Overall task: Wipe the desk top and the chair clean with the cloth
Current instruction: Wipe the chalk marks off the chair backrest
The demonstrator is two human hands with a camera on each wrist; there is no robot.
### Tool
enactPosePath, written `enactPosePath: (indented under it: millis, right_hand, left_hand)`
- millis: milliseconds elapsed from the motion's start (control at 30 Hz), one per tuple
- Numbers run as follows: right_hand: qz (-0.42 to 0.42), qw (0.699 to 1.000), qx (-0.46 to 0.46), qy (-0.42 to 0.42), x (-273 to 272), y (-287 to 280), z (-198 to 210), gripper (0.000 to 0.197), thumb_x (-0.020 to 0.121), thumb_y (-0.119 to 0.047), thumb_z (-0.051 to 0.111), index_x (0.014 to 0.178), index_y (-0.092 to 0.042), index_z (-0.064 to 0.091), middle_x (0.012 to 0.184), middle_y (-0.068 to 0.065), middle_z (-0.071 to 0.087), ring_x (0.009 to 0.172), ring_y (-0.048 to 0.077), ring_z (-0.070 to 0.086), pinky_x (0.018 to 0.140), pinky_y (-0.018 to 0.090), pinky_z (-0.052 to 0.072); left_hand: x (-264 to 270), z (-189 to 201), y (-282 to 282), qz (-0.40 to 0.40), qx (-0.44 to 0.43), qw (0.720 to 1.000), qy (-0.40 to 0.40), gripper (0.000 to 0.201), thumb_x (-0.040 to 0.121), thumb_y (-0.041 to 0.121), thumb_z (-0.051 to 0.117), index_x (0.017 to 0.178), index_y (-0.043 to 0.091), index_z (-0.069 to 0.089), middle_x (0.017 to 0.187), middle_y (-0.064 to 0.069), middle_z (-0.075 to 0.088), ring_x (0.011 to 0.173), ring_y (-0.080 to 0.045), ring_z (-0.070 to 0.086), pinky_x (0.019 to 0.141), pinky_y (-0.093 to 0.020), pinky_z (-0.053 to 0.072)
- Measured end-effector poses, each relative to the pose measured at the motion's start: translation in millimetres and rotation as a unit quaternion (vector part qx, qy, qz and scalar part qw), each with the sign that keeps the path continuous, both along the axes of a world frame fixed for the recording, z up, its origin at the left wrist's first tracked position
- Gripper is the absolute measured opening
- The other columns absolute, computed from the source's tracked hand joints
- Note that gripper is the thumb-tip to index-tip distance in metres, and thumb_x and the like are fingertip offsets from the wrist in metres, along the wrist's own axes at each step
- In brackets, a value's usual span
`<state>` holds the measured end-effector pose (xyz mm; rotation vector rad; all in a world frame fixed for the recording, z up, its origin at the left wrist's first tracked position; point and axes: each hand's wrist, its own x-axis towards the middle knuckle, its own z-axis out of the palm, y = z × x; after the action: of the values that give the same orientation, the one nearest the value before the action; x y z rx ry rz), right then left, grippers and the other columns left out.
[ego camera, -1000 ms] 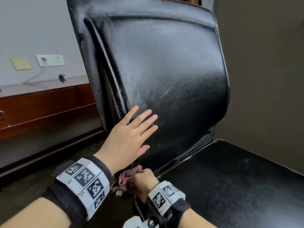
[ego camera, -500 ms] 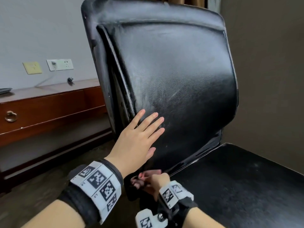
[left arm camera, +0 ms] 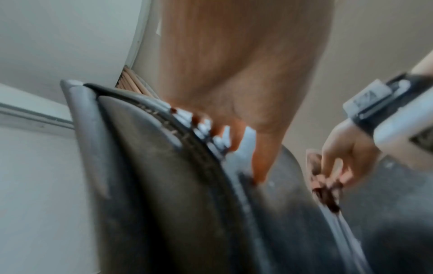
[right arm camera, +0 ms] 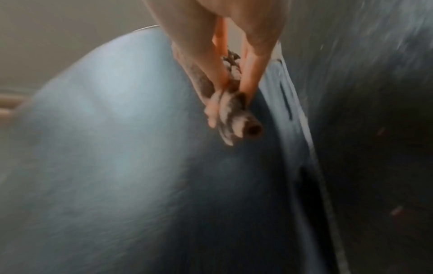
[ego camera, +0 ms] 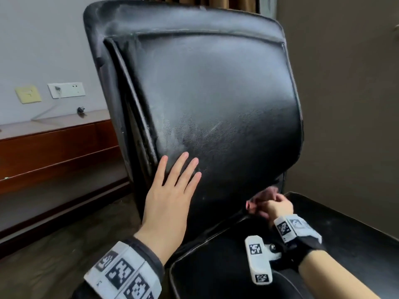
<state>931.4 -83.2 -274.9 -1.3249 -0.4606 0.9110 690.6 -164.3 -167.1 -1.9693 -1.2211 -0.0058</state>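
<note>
Chair stage in hand; left hand [ego camera: 167, 203] lies flat, fingers straight, bracing the chair [ego camera: 216, 93] back; right hand [ego camera: 275, 207] bunches the cloth [ego camera: 255, 202] at the back-seat crease; dusty upper back probably next, needing long firm strokes.

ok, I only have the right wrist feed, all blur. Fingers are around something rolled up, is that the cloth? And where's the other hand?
Observer: Yes. Head view shows the right hand gripping a bunched pinkish cloth at the crease where backrest meets seat.
Operator: Left hand?
Observer: The left hand lies flat, fingers straight, on the lower left of the chair backrest.
Operator: Backrest clean yet?
Observer: No. Pale dusty haze covers its top and middle.
</note>
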Motion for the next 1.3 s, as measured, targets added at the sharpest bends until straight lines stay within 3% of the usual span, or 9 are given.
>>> enactPosePath:
  millis: [133,233,333,467,733,867,967,1133,1300]
  right_hand:
    - [-0.012,0.995,-0.086,-0.057,18.7,27.5,-32.8,0.031,0.076,0.011,0.053,0.098,-0.005,0.066,0.071,0.015,0.061,0.079,0.037,0.064,0.075,0.044,0.053]
    - [-0.047,0.995,-0.051,-0.066,51.1,39.1,-14.1,0.016,0.081,0.001,0.058,0.093,-0.005,0.067,0.068,0.005,0.063,0.068,0.024,0.063,0.067,0.026,0.053]
    - [-0.104,0.986,-0.062,-0.114,84.7,55.8,0.9,0.018,0.082,-0.023,0.068,0.090,-0.008,0.070,0.072,0.005,0.068,0.069,0.017,0.065,0.063,0.019,0.050]
    - [-0.160,0.962,-0.123,-0.184,104.4,82.8,9.4,0.024,0.084,-0.016,0.063,0.104,-0.003,0.065,0.118,0.022,0.055,0.087,0.028,0.052,0.088,0.028,0.038]
    - [-0.095,0.956,-0.112,-0.254,88.7,99.0,0.8,0.026,0.086,-0.001,0.050,0.107,-0.009,0.062,0.112,0.022,0.056,0.096,0.035,0.058,0.077,0.031,0.041]
    - [-0.025,0.945,-0.106,-0.308,46.4,74.6,-12.7,0.028,0.081,0.003,0.049,0.105,-0.010,0.055,0.112,0.018,0.052,0.085,0.030,0.053,0.078,0.029,0.042]
    - [0.063,0.937,-0.101,-0.328,8.2,54.3,-16.5,0.029,0.081,0.005,0.048,0.104,-0.014,0.047,0.108,0.012,0.042,0.074,0.018,0.042,0.073,0.021,0.034]
    - [0.093,0.954,-0.055,-0.278,0.0,40.7,-24.3,0.016,0.074,-0.004,0.060,0.079,-0.014,0.049,0.083,0.010,0.058,0.079,0.024,0.055,0.067,0.029,0.041]
    - [0.013,0.962,-0.115,-0.247,24.7,55.4,-3.5,0.040,0.080,0.003,0.051,0.119,-0.007,0.047,0.121,0.024,0.049,0.107,0.035,0.051,0.084,0.031,0.038]
  left_hand:
    - [10.0,-19.3,-4.3,0.045,-0.066,0.997,-0.004,0.095,0.095,0.021,0.048,0.138,0.004,-0.036,0.134,-0.023,-0.052,0.125,-0.033,-0.050,0.093,-0.057,-0.038]
    - [-2.8,-24.5,10.2,-0.007,-0.012,0.999,-0.034,0.111,0.068,0.010,0.072,0.148,0.000,-0.003,0.155,-0.023,-0.014,0.144,-0.028,-0.018,0.111,-0.054,-0.021]
    - [-11.2,-40.8,23.2,-0.074,0.059,0.993,-0.063,0.064,0.076,0.006,0.043,0.139,-0.002,0.036,0.152,-0.021,0.027,0.140,-0.027,0.026,0.116,-0.055,0.003]
    - [-13.2,-47.2,43.9,-0.096,0.137,0.985,-0.044,0.053,0.092,0.011,0.017,0.139,0.001,0.039,0.146,-0.019,0.041,0.133,-0.025,0.035,0.109,-0.056,0.017]
    - [-13.9,-50.1,58.0,-0.068,0.225,0.972,-0.014,0.050,0.095,0.010,0.022,0.142,0.005,0.038,0.149,-0.015,0.036,0.140,-0.027,0.026,0.113,-0.055,0.011]
    - [-9.0,-52.3,43.6,-0.050,0.156,0.987,0.000,0.101,0.060,0.045,0.070,0.145,0.005,0.033,0.153,-0.016,0.028,0.144,-0.027,0.017,0.111,-0.062,0.005]
    - [-1.0,-42.6,35.8,-0.023,0.078,0.996,-0.033,0.146,0.009,0.029,0.090,0.142,0.005,0.034,0.152,-0.017,0.031,0.144,-0.024,0.017,0.109,-0.064,-0.002]
    - [5.0,-32.1,22.7,-0.017,-0.017,0.997,-0.080,0.142,0.006,0.018,0.088,0.139,0.006,0.039,0.150,-0.015,0.035,0.140,-0.021,0.022,0.112,-0.059,-0.003]
    - [3.6,-32.4,22.2,-0.038,-0.036,0.994,-0.099,0.139,0.008,0.019,0.087,0.138,0.008,0.040,0.150,-0.014,0.035,0.139,-0.023,0.025,0.113,-0.058,0.000]
